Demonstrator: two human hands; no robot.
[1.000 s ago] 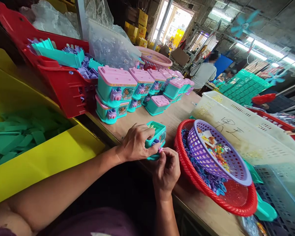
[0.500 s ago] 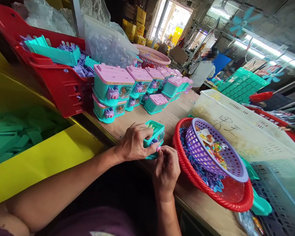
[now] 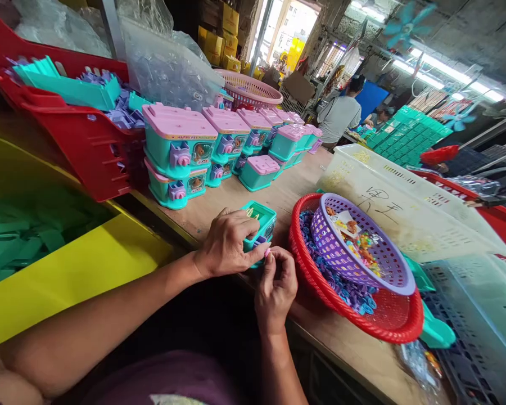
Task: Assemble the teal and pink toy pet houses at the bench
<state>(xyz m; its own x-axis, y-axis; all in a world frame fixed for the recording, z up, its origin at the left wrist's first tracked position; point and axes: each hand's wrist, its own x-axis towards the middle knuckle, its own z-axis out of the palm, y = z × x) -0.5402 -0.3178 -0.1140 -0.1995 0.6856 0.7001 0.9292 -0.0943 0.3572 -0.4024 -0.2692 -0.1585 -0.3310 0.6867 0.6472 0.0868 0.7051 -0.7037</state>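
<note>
Fingers (image 3: 269, 270) of the right hand (image 3: 278, 289) pinch a small pink piece (image 3: 267, 252) at the front of an open teal box (image 3: 269, 229), gripped by the left hand (image 3: 226, 243) at a table's (image 3: 293, 185) near edge. To the right, a purple basket (image 3: 331, 242) sits in a red basket (image 3: 302, 270); beyond, left, stand stacked pink-lidded boxes (image 3: 179, 122).

Brown wooden table (image 3: 297, 183)
On it: pink-lidded turquoise plastic boxes (image 3: 236, 145), partly stacked, and a round red plastic basket (image 3: 396, 315).
</note>
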